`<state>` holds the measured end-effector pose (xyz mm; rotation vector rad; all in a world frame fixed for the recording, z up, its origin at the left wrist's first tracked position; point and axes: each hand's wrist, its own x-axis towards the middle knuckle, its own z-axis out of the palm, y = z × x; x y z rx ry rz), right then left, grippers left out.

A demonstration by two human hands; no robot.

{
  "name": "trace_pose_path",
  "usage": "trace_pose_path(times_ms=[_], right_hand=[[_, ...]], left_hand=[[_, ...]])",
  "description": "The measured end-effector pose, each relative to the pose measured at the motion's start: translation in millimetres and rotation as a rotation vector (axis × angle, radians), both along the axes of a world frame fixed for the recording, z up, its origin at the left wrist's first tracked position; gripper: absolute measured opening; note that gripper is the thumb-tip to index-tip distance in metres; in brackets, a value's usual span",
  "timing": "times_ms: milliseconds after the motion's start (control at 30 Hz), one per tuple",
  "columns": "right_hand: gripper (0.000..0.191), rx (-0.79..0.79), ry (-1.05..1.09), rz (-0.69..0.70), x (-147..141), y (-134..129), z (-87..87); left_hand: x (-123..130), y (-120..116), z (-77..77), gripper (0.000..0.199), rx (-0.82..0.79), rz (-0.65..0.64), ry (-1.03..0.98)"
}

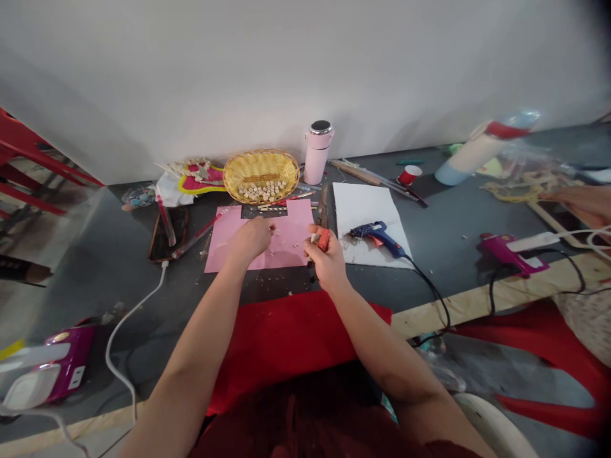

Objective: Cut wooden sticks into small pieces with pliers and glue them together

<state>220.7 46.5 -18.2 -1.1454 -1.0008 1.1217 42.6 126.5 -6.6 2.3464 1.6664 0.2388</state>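
My right hand (330,259) is wrapped round a tool with red handles and long dark metal jaws (323,207); whether it is pliers or shears I cannot tell. A small pale bit (314,238) shows by its thumb. Over the pink paper sheet (224,245), my left hand (255,238) is closed with the fingertips together; anything pinched there is too small to name. Tiny pale crumbs lie scattered on the sheet. Behind it, a yellow wicker basket (260,162) holds many small cream-coloured pieces.
To the right, a blue glue gun (379,236) rests on white board (353,200), its cord trailing over the table edge. A pink flask (318,152) stands by the wall. A phone (168,235) lies left. Another person's hand (585,207) is far right.
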Motion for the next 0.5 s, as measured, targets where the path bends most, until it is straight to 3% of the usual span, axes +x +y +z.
trace_pose_path(times_ms=[500], right_hand=[[0.028,-0.018,-0.052,0.052,-1.0,-1.1,-4.2]], left_hand=[[1.2,5.0,-10.9,0.024,-0.035,0.025,-0.031]])
